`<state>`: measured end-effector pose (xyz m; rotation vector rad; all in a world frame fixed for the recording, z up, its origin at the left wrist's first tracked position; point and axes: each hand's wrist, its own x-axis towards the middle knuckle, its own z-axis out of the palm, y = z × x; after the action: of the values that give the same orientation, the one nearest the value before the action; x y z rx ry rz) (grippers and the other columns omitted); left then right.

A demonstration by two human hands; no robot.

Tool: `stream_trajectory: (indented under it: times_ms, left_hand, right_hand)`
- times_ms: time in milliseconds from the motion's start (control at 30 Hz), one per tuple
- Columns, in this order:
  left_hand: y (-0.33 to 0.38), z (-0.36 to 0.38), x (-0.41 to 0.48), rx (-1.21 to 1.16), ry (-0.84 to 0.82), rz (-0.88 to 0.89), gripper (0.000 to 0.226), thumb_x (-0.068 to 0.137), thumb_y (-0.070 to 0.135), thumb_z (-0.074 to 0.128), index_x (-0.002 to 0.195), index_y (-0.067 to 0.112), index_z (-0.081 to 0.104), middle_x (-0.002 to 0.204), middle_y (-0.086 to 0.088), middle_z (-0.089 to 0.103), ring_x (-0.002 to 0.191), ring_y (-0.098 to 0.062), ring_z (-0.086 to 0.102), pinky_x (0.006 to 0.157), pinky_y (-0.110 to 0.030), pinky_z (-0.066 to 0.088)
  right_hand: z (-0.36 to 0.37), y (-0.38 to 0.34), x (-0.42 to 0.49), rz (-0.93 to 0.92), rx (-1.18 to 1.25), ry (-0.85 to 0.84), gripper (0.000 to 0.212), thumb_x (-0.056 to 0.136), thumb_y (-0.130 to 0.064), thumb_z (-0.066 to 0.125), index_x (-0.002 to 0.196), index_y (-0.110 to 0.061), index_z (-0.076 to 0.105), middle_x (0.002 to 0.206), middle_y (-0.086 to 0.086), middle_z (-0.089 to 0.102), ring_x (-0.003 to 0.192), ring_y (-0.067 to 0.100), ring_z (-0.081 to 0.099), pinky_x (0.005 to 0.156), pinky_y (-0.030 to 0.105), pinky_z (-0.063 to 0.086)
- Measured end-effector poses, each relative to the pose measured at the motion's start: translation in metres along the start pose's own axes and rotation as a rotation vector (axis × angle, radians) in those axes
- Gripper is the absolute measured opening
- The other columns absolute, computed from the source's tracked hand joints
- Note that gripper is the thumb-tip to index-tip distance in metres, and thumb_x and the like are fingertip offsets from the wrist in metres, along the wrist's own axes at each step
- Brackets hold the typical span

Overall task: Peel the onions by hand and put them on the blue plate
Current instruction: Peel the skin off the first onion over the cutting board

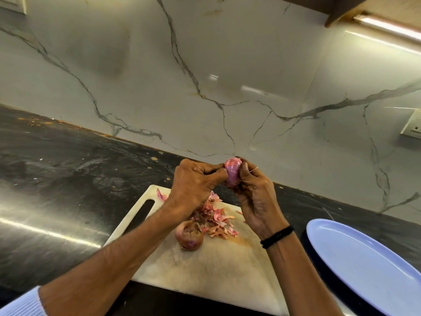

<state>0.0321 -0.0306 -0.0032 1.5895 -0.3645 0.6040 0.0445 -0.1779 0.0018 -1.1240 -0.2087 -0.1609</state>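
A pink, mostly peeled onion [232, 172] is held up above the far edge of the white cutting board [211, 270]. My right hand [255, 197] grips it from the right and below. My left hand [196, 181] pinches at its left side with curled fingers. A second onion [189, 236], still in its brown skin, lies on the board beside a pile of pink peels [216, 217]. The blue plate [369, 265] sits to the right of the board with nothing on it.
The board lies on a dark stone counter [68, 179] running along a white marble-look wall [205, 76]. A wall socket [412, 126] is at the far right. One loose peel [161, 195] lies at the board's far left corner.
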Motion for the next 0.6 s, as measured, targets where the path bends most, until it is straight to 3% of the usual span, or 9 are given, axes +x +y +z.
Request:
stream_trajectory:
  times_ms: [167, 400, 533, 600]
  left_hand:
    - [-0.0032, -0.0009, 0.0009, 0.089, 0.086, 0.07, 0.019, 0.081, 0.019, 0.081, 0.1, 0.016, 0.078, 0.08, 0.005, 0.077, 0.069, -0.003, 0.072, 0.065, -0.013, 0.056]
    - [-0.001, 0.0014, -0.0001, 0.045, 0.069, 0.108, 0.027, 0.083, 0.019, 0.076, 0.108, 0.025, 0.069, 0.078, 0.034, 0.067, 0.078, 0.011, 0.068, 0.071, -0.006, 0.051]
    - [-0.0052, 0.0019, 0.0012, -0.017, 0.071, 0.083, 0.029, 0.085, 0.023, 0.075, 0.113, 0.015, 0.074, 0.099, 0.009, 0.076, 0.092, 0.0, 0.072, 0.083, -0.018, 0.057]
    - [-0.006, 0.0016, 0.0008, -0.021, 0.066, 0.079, 0.029, 0.086, 0.021, 0.074, 0.114, 0.013, 0.074, 0.103, 0.005, 0.076, 0.093, 0.001, 0.071, 0.084, -0.016, 0.056]
  right_hand:
    - [0.0034, 0.0004, -0.0002, 0.027, 0.07, -0.025, 0.035, 0.083, -0.025, 0.065, 0.111, -0.005, 0.069, 0.11, 0.017, 0.072, 0.096, 0.025, 0.07, 0.084, 0.035, 0.06]
    - [0.0065, -0.0024, -0.0016, 0.024, 0.13, -0.028, 0.042, 0.085, -0.024, 0.064, 0.122, -0.004, 0.064, 0.119, 0.018, 0.069, 0.1, 0.024, 0.07, 0.083, 0.033, 0.06]
    - [0.0085, -0.0042, -0.0034, 0.05, 0.193, -0.05, 0.037, 0.085, -0.022, 0.063, 0.117, -0.002, 0.065, 0.111, 0.016, 0.072, 0.096, 0.023, 0.072, 0.079, 0.03, 0.06]
    - [0.0088, -0.005, -0.0053, 0.069, 0.215, -0.065, 0.033, 0.084, -0.021, 0.063, 0.109, -0.001, 0.068, 0.106, 0.017, 0.074, 0.095, 0.024, 0.073, 0.078, 0.03, 0.06]
